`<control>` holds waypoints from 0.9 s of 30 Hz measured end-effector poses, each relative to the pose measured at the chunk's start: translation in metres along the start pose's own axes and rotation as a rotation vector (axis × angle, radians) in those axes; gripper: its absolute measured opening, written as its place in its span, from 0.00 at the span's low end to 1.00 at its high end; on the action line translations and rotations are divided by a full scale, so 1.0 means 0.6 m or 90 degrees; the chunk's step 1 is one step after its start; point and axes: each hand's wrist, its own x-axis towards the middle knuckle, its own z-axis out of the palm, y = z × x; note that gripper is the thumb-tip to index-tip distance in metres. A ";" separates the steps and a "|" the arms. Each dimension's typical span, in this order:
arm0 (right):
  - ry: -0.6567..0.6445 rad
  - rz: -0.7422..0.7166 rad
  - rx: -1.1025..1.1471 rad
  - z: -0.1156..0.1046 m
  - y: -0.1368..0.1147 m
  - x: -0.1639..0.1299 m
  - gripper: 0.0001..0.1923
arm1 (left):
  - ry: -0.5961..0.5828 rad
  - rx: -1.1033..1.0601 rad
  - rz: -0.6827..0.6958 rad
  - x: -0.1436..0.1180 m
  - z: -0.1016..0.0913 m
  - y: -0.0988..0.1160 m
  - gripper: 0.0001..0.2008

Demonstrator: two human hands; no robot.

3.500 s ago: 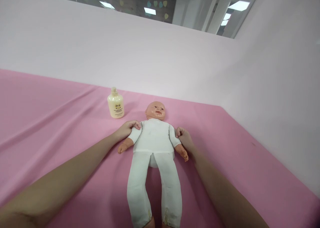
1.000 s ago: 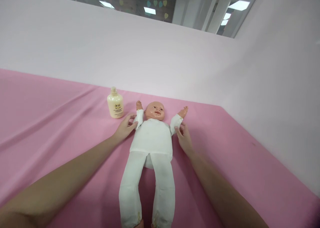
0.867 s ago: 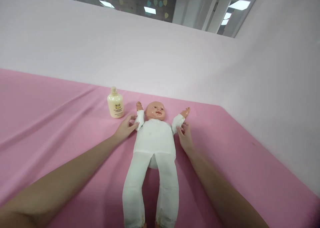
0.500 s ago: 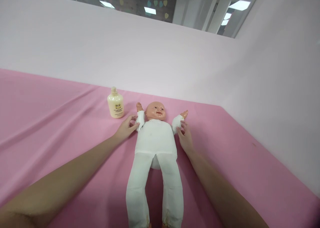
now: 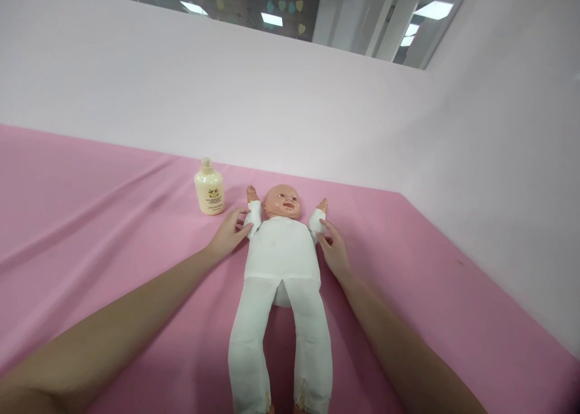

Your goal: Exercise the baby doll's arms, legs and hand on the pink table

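A baby doll (image 5: 280,263) in a white suit lies face up on the pink-covered counter (image 5: 90,232), legs toward the camera, both arms raised beside its head. The left hand (image 5: 228,235) rests with loosely spread fingers against the doll's sleeve on that side; the right hand (image 5: 334,251), fingers also loosely spread, touches the other sleeve. Farther back, just left of the doll's head, a cream lotion bottle (image 5: 209,188) stands upright.

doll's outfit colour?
White; the doll wears a plain one-piece, yellowish staining at the ankle cuffs. Head view, the only one.
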 end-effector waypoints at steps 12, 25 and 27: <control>-0.059 0.037 -0.039 -0.002 -0.017 -0.005 0.26 | -0.035 0.050 -0.024 0.005 0.000 -0.015 0.22; -0.086 0.070 -0.082 -0.003 -0.016 -0.002 0.30 | -0.058 0.089 -0.039 0.007 0.000 -0.020 0.25; -0.087 0.072 -0.083 -0.002 -0.015 -0.002 0.31 | -0.057 0.089 -0.034 0.007 0.000 -0.020 0.25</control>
